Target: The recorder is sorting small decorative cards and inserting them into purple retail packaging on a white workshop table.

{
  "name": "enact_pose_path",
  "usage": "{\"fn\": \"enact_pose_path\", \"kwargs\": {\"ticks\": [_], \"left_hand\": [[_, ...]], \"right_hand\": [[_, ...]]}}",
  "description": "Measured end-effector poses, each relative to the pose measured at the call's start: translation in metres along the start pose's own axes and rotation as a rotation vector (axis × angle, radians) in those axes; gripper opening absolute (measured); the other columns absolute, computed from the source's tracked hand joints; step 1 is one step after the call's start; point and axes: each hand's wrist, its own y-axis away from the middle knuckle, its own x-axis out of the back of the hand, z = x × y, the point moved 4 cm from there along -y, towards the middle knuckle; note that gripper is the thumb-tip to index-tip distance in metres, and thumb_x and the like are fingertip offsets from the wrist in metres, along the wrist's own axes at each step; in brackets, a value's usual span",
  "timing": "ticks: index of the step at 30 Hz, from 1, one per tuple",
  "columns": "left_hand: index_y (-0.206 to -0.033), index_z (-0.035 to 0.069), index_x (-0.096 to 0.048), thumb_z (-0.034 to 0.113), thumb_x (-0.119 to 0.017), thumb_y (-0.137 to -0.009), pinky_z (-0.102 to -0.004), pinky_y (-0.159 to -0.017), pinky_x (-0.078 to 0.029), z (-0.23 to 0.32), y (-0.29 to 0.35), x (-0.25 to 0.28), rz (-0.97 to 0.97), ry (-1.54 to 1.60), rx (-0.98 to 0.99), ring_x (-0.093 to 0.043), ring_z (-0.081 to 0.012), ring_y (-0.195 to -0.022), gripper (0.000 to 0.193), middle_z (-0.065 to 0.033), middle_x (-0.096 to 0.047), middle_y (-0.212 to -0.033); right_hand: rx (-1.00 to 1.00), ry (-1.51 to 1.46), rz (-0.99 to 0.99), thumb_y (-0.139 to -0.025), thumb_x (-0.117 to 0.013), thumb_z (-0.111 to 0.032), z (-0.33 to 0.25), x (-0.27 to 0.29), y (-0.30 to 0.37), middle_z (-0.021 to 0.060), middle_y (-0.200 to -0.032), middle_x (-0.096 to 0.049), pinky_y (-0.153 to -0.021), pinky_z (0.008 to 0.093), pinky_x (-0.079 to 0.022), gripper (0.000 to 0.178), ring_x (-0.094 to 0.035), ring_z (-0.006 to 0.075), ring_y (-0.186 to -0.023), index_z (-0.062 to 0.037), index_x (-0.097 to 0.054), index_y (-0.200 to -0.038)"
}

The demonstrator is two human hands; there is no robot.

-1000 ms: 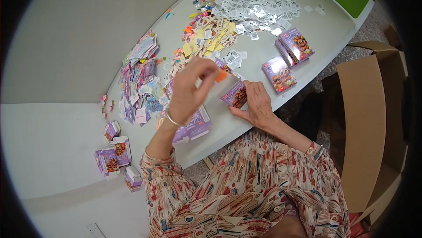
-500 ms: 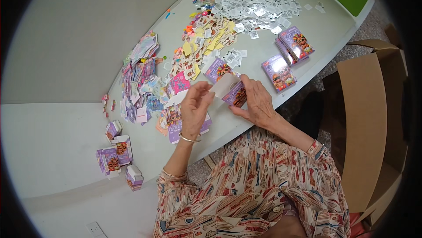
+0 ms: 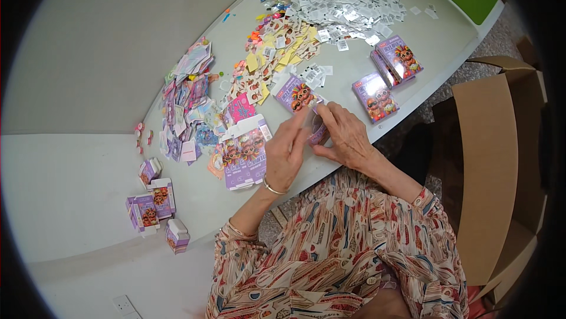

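My right hand is closed around a small purple carton, with its thumb along the near edge. My left hand is at the carton's left side, fingers stretched toward its end. Those fingertips are blurred and hide part of the carton. Just beyond them lies another purple carton printed with bright cartoon figures. Beside my left wrist a flattened purple carton with white flaps rests on the table.
Finished-looking purple cartons and a small stack lie to the right. White printed packets, yellow and beige cards and colourful sachets form piles. Several purple cartons sit at the left; a cardboard box stands right.
My left hand has moved right, from the raised white flap onto the carton's side. The white flap no longer stands out, and more of the flattened carton shows. My right hand keeps its hold.
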Motion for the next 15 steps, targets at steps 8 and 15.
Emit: {"fn": "enact_pose_path", "kwargs": {"ticks": [8,15], "left_hand": [[-0.119,0.004,-0.064,0.002,-0.067,-0.084,-0.033,-0.081,-0.052,0.008,0.006,-0.01,0.029,-0.057,-0.144,-0.065,-0.0285,-0.1,0.035,-0.0171,-0.064,-0.116],[-0.111,0.002,-0.068,0.004,-0.068,-0.084,-0.028,-0.075,-0.053,0.025,-0.007,0.003,0.062,0.003,0.037,-0.068,-0.017,-0.084,0.026,-0.0151,-0.07,-0.101]], "right_hand": [[-0.096,-0.159,0.056,-0.062,-0.082,-0.026,0.008,-0.005,-0.002,0.0211,-0.101,-0.056,-0.081,0.0439,-0.047,0.091,-0.058,0.0373,-0.092,0.0049,-0.032,-0.132],[-0.068,-0.184,0.121,-0.063,-0.078,-0.021,-0.006,0.01,-0.007,0.0197,-0.1,-0.054,-0.068,0.0392,-0.051,0.078,-0.06,0.0358,-0.084,0.005,-0.038,-0.124]]}}
